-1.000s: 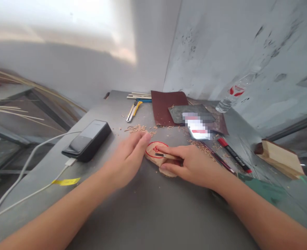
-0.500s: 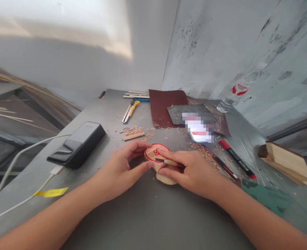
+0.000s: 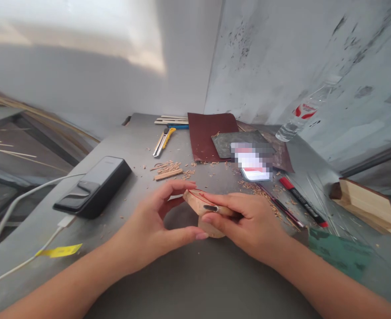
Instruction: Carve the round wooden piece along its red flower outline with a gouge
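Note:
In the middle of the table, a pale carved wooden block [image 3: 195, 203] is tilted, its red-outlined face turned upward and seen edge-on. A rounded wooden part shows beneath it. My left hand [image 3: 160, 223] curves round the block's left side, fingertips at the upper edge and thumb stretched toward the lower part. Held in my right hand [image 3: 248, 219] is a small carving knife [image 3: 211, 208] with a short dark blade and wooden handle. That hand's thumb and index finger also press against the block. Its other fingers are hidden.
Wood shavings [image 3: 170, 169] lie beyond my hands. A yellow utility knife [image 3: 164, 141], brown sandpaper [image 3: 210, 133] and a phone [image 3: 253, 166] sit farther back. To the right are a red-black marker [image 3: 303, 203] and bottle [image 3: 298, 117]; left, a cabled black device [image 3: 94, 186].
The wooden block has tipped so its red-marked face is now edge-on and its side shows. My left thumb has moved down and away from the face. The knife blade has turned with my right hand.

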`<state>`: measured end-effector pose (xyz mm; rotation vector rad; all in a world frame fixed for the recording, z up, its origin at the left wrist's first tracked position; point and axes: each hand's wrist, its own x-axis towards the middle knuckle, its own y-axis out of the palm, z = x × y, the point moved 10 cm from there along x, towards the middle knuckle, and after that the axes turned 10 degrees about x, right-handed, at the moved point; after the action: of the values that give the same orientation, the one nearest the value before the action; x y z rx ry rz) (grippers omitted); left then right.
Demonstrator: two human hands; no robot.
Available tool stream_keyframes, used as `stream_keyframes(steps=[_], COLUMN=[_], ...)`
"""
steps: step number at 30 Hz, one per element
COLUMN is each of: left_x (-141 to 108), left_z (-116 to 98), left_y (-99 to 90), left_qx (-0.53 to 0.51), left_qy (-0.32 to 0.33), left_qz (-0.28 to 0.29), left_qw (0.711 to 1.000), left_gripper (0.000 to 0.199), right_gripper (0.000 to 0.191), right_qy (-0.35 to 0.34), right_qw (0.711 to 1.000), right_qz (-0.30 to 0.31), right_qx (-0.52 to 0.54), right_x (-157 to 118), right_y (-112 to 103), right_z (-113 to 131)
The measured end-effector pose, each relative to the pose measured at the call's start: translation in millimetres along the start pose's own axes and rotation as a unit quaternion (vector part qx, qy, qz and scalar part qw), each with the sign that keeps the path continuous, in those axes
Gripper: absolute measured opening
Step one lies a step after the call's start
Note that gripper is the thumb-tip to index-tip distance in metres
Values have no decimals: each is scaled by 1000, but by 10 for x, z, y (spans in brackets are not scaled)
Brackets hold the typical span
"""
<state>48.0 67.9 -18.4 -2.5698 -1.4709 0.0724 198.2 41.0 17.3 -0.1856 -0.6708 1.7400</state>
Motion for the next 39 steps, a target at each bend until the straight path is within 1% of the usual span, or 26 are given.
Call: stream_keyframes(steps=[3, 6, 10, 13, 16, 18, 19, 21, 23, 26, 28, 30, 32, 33, 36, 37, 39], left_x=[-19, -13, 20, 37, 16, -6, -12, -13, -17, -37, -48, -59, -58, -51, -10, 1, 8], left_z=[-20, -58, -98, -32, 60, 78, 68, 26, 0, 24, 53, 88, 128, 145, 161, 161, 170], left_y=[-9, -14, -61, -35, 29, 71, 87, 108, 135, 171, 187, 213, 220, 206, 108, 79, 31], left_qx=[-10, -38, -88, -174, -265, -294, -298, -283, -249, -226, -230, -232, -231, -229, -217, -215, -214], left_qy=[7, 17, 31, -6, -79, -116, -125, -126, -126, -134, -137, -142, -152, -156, -156, -156, -160], left_qz=[-14, -16, -22, 0, 21, 35, 43, 64, 91, 116, 118, 120, 113, 103, 62, 53, 40], left_qw=[1000, 999, 995, 985, 961, 948, 945, 949, 956, 958, 956, 955, 954, 955, 962, 963, 963], left_gripper=[60, 57, 56, 54, 52, 47, 45, 40, 43, 51, 51, 57, 66, 68, 65, 64, 63], right_gripper=[41, 36, 32, 24, 27, 25, 22, 19, 18, 16, 26, 28, 23, 22, 17, 18, 25], right_qy=[47, 86, 108, 105, 75, 61, 57, 57, 65, 92, 108, 113, 118, 121, 125, 123, 119], right_qw=[997, 991, 980, 975, 975, 976, 977, 979, 982, 981, 976, 972, 968, 967, 971, 973, 976], right_qz=[-2, 23, 64, 103, 134, 142, 145, 145, 128, 92, 82, 90, 105, 114, 125, 129, 142], right_qx=[53, 100, 155, 168, 160, 153, 148, 135, 124, 147, 172, 187, 197, 195, 159, 144, 115], right_x=[-40, -62, -68, -80, -87, -86, -85, -81, -76, -87, -107, -126, -139, -143, -130, -120, -102], right_y=[38, 106, 176, 232, 257, 243, 233, 203, 154, 103, 123, 179, 237, 256, 239, 221, 191], right_z=[21, 65, 144, 203, 286, 319, 324, 308, 258, 149, 93, 75, 80, 84, 108, 122, 153])
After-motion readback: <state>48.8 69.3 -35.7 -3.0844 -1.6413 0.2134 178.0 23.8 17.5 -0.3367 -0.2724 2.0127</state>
